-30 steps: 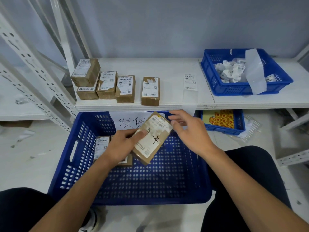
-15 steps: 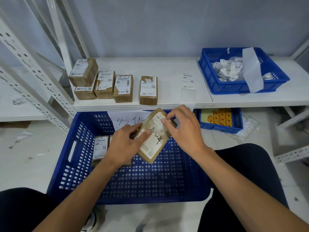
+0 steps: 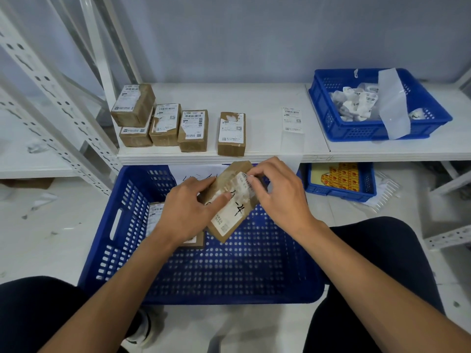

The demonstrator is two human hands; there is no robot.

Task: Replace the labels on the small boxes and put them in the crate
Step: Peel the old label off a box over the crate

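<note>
**Cardboard box (image 3: 230, 200) held tilted over the blue crate (image 3: 229, 276), its label (image 3: 229, 215) pinched at the top**

A second ago the fingers of the right hand (image 3: 277, 197) were held straight just beside the box's upper corner. They are now curled onto that corner, and the label's top edge is pinched between thumb and forefinger. The box itself has been kept in nearly the same place, above the far half of the crate.

The box is gripped from its left side by the left hand (image 3: 187, 212). The thumb is laid across the label's face, and the other fingers are wrapped behind, where they cannot be seen.

The box is a brown rectangular carton under glossy tape. Its label is white paper, printed with a barcode and crossed by black handwritten strokes, with a creased whitish patch near the top. The crate is blue plastic with a perforated floor and walls and a slot handle. A labelled carton (image 3: 155, 212) lies on its floor at the left, partly hidden by the left hand.

On the white shelf (image 3: 254, 103) behind the crate, five similar cartons (image 3: 193, 129) are set in a row, one stacked on another. A loose label (image 3: 292, 119) lies flat to their right. A smaller blue basket (image 3: 420, 123) holds crumpled paper.
</note>
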